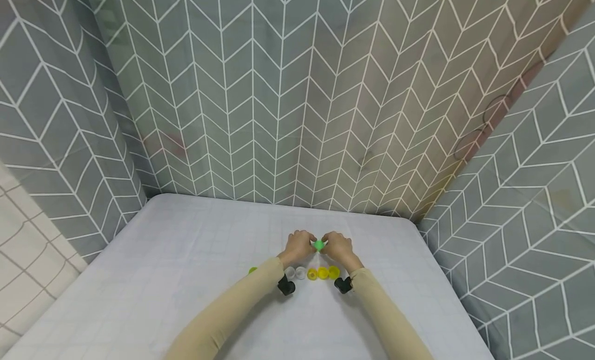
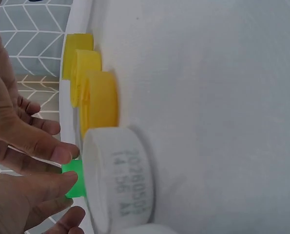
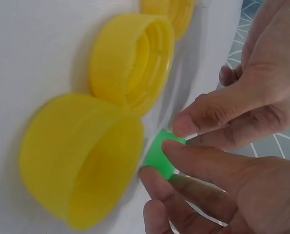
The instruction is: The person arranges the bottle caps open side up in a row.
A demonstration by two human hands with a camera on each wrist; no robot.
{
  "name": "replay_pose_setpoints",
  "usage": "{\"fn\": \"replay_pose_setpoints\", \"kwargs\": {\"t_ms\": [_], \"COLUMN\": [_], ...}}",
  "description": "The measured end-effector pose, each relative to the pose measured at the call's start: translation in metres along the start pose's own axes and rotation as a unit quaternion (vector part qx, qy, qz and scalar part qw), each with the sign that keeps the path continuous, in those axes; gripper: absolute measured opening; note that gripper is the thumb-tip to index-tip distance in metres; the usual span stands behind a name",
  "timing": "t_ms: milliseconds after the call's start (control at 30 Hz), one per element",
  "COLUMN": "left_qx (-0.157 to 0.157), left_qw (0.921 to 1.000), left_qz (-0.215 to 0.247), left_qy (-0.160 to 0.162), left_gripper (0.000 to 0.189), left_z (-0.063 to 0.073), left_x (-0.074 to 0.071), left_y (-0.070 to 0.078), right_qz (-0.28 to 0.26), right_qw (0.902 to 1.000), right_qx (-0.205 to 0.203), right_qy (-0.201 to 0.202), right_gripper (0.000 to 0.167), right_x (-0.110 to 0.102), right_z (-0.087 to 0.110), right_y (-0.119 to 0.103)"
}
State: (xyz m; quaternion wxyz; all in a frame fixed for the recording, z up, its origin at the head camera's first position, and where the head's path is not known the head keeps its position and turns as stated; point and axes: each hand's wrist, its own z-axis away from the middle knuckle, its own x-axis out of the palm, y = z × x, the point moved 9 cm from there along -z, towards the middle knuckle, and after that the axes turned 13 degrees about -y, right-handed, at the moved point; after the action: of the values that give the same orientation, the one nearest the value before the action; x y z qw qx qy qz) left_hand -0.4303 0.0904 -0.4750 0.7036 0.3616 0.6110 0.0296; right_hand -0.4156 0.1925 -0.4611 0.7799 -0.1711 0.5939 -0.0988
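A small bright green cap (image 1: 318, 245) is between my two hands, just beyond a row of caps. My left hand (image 1: 299, 245) pinches its left side with thumb and finger. From the right, my right hand (image 1: 340, 247) pinches the same cap; its thumb and fingertips lie on the green surface (image 3: 159, 155) in the right wrist view. Nearest to the hands in that view is a deep yellow cap (image 3: 52, 151) on its side. In the left wrist view, a white cap (image 2: 127, 183) with printed digits partly overlaps the green one.
The row on the white-covered table (image 1: 186, 277) holds two more yellow caps (image 1: 323, 272) (image 1: 312, 274), another whitish cap (image 1: 290, 272), and a yellow-green cap (image 1: 252, 270) partly behind the left sleeve. A patterned grey curtain (image 1: 279, 117) hangs at the back and sides.
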Motion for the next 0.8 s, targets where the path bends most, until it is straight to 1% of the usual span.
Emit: {"fn": "replay_pose_setpoints", "kwargs": {"t_ms": [67,233,367,433,533,633,800], "left_qx": [0.000,-0.002,-0.007,-0.007,-0.002,0.009,0.030], "left_qw": [1.0000,0.9999,0.9998,0.9998,0.9998,0.9998,0.9981], "left_qz": [-0.005,0.005,0.008,0.005,0.000,0.008,0.054], "left_qy": [0.005,0.011,0.014,0.017,0.018,0.014,-0.001], "left_gripper": [0.028,0.024,0.021,0.021,0.022,0.024,0.025], "left_z": [-0.0001,0.0007,0.0015,0.0021,0.0036,0.0052,0.0076], "left_x": [0.0009,0.0028,0.0042,0.0037,0.0025,0.0010,-0.0027], "left_y": [0.0002,-0.0004,-0.0017,-0.0015,-0.0004,0.0015,0.0050], "right_qz": [0.006,0.019,0.025,0.024,0.014,-0.006,-0.049], "right_qw": [1.0000,0.9997,0.9995,0.9995,0.9996,0.9997,0.9984], "right_qx": [0.001,0.005,0.006,0.000,-0.009,-0.016,-0.024], "right_qy": [0.006,0.016,0.020,0.023,0.022,0.020,0.010], "right_gripper": [0.034,0.027,0.025,0.024,0.024,0.025,0.027], "right_x": [-0.0002,0.0008,0.0019,0.0013,-0.0002,-0.0018,-0.0035], "right_z": [-0.0008,-0.0019,-0.0017,-0.0007,0.0016,0.0029,0.0061], "right_y": [-0.0011,-0.0024,-0.0022,-0.0023,-0.0018,-0.0001,0.0008]}}
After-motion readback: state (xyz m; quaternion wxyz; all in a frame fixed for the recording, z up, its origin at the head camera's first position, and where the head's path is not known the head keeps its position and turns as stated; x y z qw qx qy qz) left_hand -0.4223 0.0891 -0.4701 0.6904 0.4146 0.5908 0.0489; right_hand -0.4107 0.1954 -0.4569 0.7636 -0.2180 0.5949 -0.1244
